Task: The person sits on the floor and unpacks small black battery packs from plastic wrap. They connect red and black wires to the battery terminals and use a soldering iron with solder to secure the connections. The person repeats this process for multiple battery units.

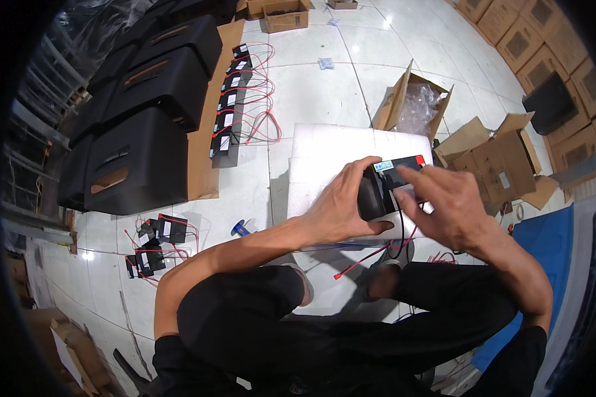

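Note:
My left hand [343,204] grips a black block-shaped battery [372,196] by its side, tilted above a white foam block [314,162]. On the battery's upper end are a small green-and-white sticker [383,165] and a red cap [420,160]. Over the battery's face, my right hand [449,202] has its fingers curled and slightly blurred, thumb and index near the black wire. Whatever those fingertips pinch is hidden. Black and red leads hang below the battery, and a red connector [338,276] dangles at one end.
Wired black batteries stand in a row [228,99] beside large black housings [139,159]; several more batteries [151,245] lie at left. A blue-capped roll [240,228] sits near my left forearm. Open cardboard boxes [496,165] and a blue panel [543,245] flank the right side.

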Tool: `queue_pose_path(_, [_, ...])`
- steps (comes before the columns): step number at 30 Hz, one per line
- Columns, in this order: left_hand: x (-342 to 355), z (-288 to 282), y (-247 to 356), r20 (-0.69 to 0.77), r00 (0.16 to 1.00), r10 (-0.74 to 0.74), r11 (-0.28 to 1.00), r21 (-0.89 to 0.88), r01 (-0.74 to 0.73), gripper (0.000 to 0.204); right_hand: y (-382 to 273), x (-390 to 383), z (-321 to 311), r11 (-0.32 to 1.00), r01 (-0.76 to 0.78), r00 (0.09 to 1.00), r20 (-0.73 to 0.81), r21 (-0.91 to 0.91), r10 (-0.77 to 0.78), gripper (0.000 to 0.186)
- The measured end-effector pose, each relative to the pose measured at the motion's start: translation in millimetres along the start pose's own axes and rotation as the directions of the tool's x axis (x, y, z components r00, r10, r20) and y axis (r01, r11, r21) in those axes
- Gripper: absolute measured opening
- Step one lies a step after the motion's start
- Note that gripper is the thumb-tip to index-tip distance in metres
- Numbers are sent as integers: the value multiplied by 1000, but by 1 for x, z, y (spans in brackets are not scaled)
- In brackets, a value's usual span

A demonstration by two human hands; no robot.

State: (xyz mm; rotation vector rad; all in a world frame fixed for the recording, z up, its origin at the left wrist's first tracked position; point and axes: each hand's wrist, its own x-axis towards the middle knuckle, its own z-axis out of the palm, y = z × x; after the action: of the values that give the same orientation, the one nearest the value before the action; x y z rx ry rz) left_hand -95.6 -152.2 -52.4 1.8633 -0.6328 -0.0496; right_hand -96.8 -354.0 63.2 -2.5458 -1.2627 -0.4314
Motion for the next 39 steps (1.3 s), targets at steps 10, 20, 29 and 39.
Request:
queue_pose_path(10, [-15, -39, -5, 69, 997, 34, 999, -2, -34, 105, 34, -23, -38, 760, -530, 781, -134, 377, 610, 20])
queue_pose_path(20, [-11, -36, 3, 150, 987, -55, 988, 153, 32, 97, 31, -31, -5, 403, -759, 622, 387, 511, 681, 36])
queue_pose_path(29, [-10, -36, 0, 145, 989, -25, 987, 161, 1, 95, 26, -29, -2, 392, -764, 619, 413, 512, 668, 27])
queue_pose_path(39, [-11, -35, 0, 126, 992, 21, 973, 224, -49, 95, 31, -31, 6, 250, -725, 621, 452, 642, 640, 32])
